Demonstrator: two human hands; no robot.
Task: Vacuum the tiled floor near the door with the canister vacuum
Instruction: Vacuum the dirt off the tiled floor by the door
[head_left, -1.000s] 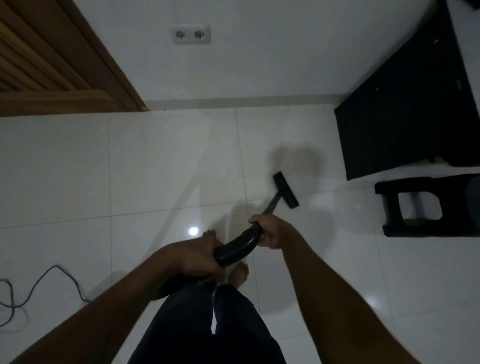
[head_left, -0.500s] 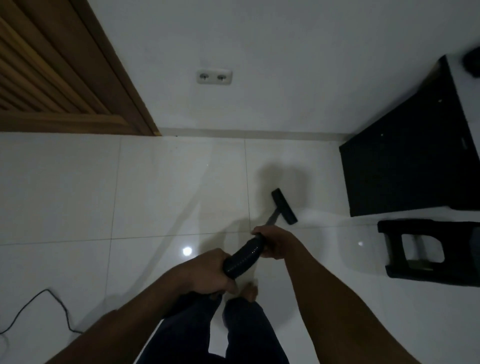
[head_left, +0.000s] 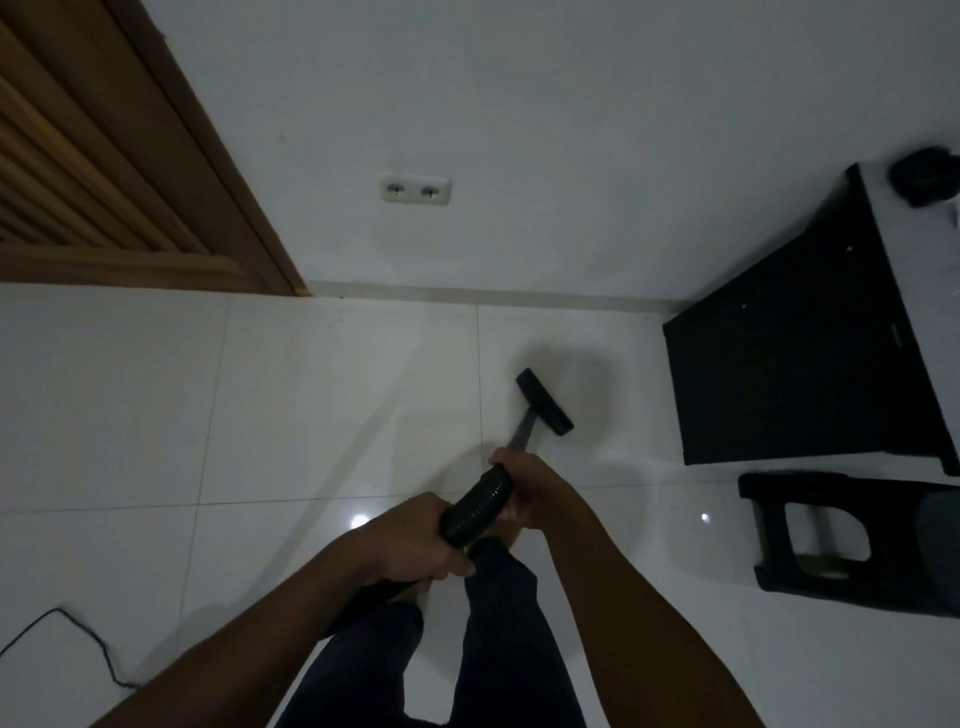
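Mid-stroke, likely — left hand (head_left: 410, 543) and right hand (head_left: 532, 483) clasp the hose (head_left: 475, 508); next, steer the nozzle (head_left: 545, 402) toward the wall (head_left: 571, 156).

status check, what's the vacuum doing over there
Left grip and right grip both hold the ribbed hose. Floor nozzle down on the tile, short of the wall. Black cabinet and stool close on the right.
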